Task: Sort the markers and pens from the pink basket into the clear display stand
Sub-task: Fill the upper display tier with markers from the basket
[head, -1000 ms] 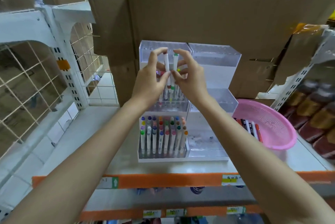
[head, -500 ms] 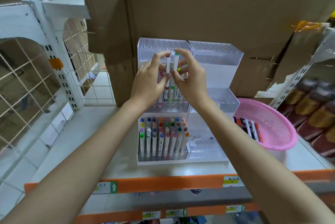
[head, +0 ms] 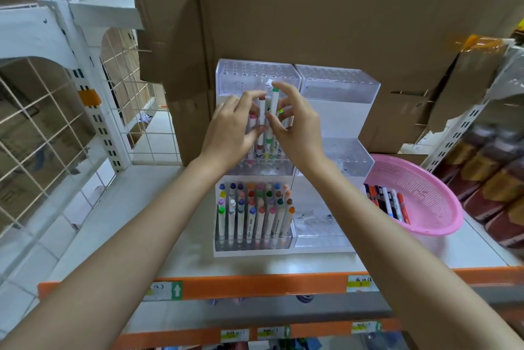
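**A:** Head view: why are both hands at the middle tier?

**B:** Probably steadying markers over their holes. Left hand pinches the red-capped marker, right hand pinches the green-capped marker, both upright.

**A:** How do they look?

**B:** White barrels, coloured caps. The stand has its front-left tier full, and pens remain in the basket.

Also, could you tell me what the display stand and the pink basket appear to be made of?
The display stand looks like clear, glossy acrylic or similar hard plastic: you see through its walls and they glint. The pink basket looks like moulded plastic, with a fine perforated mesh wall.
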`<state>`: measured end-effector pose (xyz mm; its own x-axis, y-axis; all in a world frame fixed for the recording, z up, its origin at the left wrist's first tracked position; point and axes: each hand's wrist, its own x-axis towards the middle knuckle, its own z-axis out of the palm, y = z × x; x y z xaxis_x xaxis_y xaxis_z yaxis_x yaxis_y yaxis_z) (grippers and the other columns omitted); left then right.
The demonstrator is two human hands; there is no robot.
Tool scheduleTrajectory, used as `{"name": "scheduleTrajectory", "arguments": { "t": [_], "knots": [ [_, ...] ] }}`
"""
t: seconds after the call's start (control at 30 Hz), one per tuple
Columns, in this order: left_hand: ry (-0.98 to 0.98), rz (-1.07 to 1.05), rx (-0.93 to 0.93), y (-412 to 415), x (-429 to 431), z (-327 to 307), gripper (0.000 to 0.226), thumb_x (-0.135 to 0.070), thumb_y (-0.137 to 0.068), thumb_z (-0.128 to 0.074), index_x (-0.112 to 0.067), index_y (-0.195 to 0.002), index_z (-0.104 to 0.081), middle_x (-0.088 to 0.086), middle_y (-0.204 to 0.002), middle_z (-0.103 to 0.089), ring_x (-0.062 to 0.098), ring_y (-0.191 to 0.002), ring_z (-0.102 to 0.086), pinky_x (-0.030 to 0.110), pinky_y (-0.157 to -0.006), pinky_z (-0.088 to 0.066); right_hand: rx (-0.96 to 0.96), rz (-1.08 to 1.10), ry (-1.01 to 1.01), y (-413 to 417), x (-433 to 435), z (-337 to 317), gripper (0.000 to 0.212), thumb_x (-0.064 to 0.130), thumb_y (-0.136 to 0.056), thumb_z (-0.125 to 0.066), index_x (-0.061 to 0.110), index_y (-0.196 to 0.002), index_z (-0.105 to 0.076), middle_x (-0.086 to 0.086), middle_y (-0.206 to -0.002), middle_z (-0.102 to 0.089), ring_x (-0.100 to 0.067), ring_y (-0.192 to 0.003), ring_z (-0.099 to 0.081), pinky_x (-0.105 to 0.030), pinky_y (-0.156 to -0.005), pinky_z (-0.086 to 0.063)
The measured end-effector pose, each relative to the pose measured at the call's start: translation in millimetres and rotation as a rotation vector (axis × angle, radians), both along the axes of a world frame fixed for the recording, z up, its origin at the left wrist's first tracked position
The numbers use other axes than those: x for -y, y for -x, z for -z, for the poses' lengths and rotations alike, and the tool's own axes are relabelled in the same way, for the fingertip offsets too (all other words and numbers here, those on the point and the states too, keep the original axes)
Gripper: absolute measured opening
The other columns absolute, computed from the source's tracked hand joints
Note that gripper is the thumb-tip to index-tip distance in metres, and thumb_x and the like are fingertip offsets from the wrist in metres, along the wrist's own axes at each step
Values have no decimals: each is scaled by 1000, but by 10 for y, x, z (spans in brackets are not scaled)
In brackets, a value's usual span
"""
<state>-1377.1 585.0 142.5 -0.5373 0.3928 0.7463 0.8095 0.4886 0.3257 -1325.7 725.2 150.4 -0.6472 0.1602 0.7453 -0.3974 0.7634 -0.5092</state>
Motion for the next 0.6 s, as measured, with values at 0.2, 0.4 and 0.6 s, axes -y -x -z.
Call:
{"name": "scheduleTrajectory", "arguments": {
  "t": [0.2,0.4,0.6],
  "knots": [
    [-3,8,-2,-7,9,-36,55,-21,-79,-75,-15,-127,-51,2,-95,-63,19,-95,-57,24,-91,-32,9,13,-3,-10,-6,11,44,6,-87,-67,17,-127,-55,1,-86,-58,-16,-68,-59,-9,-57,-41],
    [1,36,-42,-22,34,-67,49,-18,-77,-75,-14,-121,-53,-1,-89,-64,19,-90,-58,29,-89,-34,23,6,-4,-24,-24,55,43,6,-86,-67,15,-127,-56,-4,-87,-60,-15,-64,-60,-14,-58,-47],
    [34,19,-67,-7,33,-49,50,-20,-76,-76,-15,-120,-54,-2,-89,-64,18,-91,-58,28,-88,-32,44,-6,10,-33,-27,57,42,4,-86,-66,16,-126,-55,-1,-85,-58,-11,-62,-59,-10,-59,-46]
  ]
}}
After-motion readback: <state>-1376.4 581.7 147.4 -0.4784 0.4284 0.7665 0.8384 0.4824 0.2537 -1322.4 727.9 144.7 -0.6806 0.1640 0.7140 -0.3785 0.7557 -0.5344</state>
